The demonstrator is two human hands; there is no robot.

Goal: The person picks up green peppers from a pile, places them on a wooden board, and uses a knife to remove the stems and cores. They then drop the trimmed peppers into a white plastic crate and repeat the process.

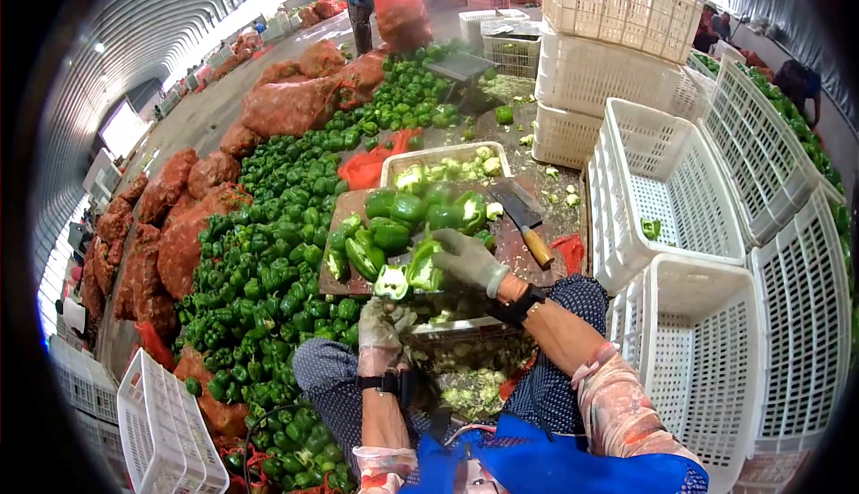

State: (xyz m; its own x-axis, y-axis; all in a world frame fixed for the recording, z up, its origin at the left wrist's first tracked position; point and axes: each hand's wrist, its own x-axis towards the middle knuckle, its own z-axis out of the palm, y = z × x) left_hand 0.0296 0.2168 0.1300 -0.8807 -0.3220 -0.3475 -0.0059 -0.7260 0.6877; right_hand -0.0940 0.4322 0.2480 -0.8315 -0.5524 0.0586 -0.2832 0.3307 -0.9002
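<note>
My right hand point(472, 262), in a pale work glove, grips a cut green bell pepper half point(424, 267) over the front of the brown cutting board point(344, 217). Just below the board's front edge is my gloved left hand point(380, 326), its fingers curled; what they hold, if anything, is hidden. Directly above that hand sits another pepper piece point(392, 282), its pale inside showing. Several whole and cut green bell peppers point(390, 235) lie on the board. A cleaver point(519, 208) with a wooden handle rests at the right side, apart from both hands.
A large pile of green peppers point(277, 217) spreads to my left, with red mesh sacks point(291, 105) behind. White crates point(671, 181) stand on my right. Beyond the board is a tray point(447, 153) of pale pepper cores. A person point(360, 2) stands at the back beside a red sack.
</note>
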